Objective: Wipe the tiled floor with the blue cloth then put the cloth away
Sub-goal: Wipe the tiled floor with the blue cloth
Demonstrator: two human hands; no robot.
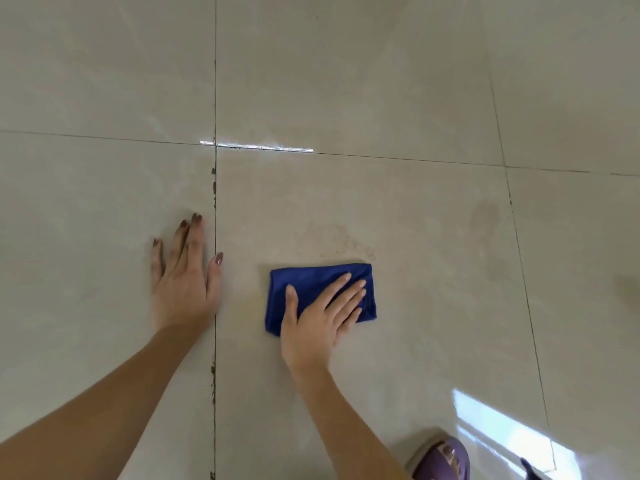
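Glossy beige floor (pixel 346 81) tiles fill your view, crossed by dark grout lines.

1. Your left hand (pixel 183 282) lies flat on the left tile. Its fingers are straight and close together, the thumb is out, and it holds nothing. It sits just left of the grout line (pixel 214 202) and appears to brace you.
2. The cloth (pixel 304 278) is on the centre tile, right of that line. It is deep blue, folded into a rough rectangle and lying flat, with its left edge slightly rumpled.
3. Your right hand (pixel 318 313) presses on the cloth with its fingers straight and a little spread. The heel of the palm overhangs the near edge.
4. A faint brownish smudge (pixel 339 240) lies just beyond the cloth. A duller mark (pixel 485 216) sits farther right.
5. At lower right are a purple slipper (pixel 446 455) and a patch of sunlight (pixel 502 427).

Assessment: wiping is in hand and putting away has not begun. Your next stroke should carry the cloth forward over the smudge, with even pressure so the fold does not bunch.
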